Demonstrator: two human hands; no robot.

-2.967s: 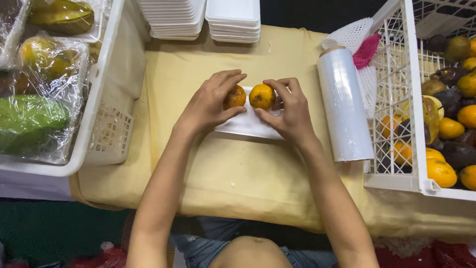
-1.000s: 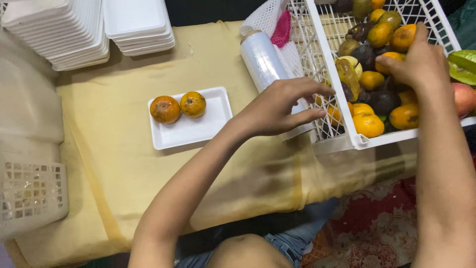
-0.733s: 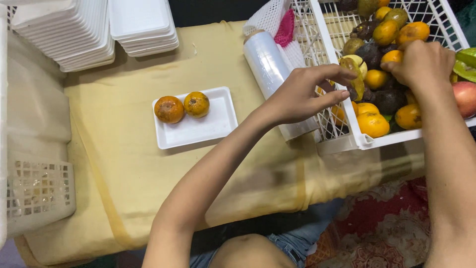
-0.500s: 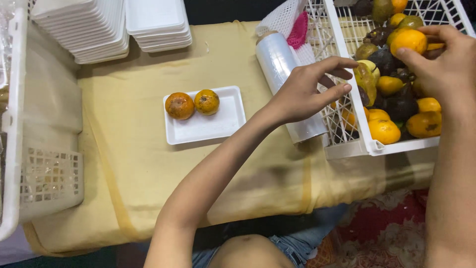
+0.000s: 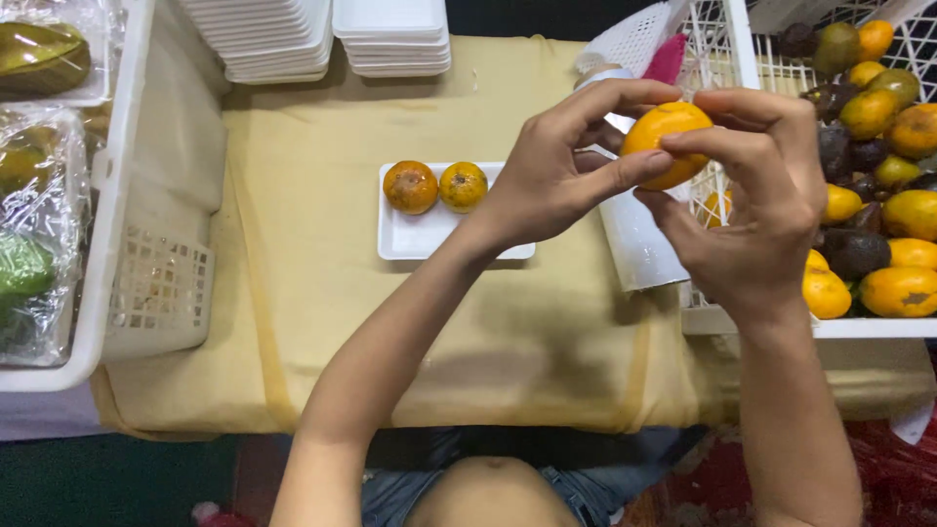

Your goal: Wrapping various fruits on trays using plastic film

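At the far left a white basket [image 5: 107, 244] holds film-wrapped produce [image 5: 29, 195], and it rests on the edge of the worktop [image 5: 293, 322], which is covered with a yellow cloth. Behind, two stacks of white foam trays [image 5: 322, 34] stand side by side at the back edge. Near the middle lies a single white tray [image 5: 429, 239] with two oranges [image 5: 436, 186] touching each other along its far side; both show dark blemishes. Just right of the tray, the left hand [image 5: 556, 171] is raised above the worktop, thumb and fingers curled around the left side of an orange fruit [image 5: 664, 132]. The right hand [image 5: 752, 210] grips the same fruit from the right, fingers over its top and thumb beneath, so the fruit is held between both hands in the air. Below them a roll of clear wrap [image 5: 639, 239] lies on the cloth. At the far right a white crate [image 5: 742, 59] is full of orange, green and dark fruit [image 5: 878, 195].
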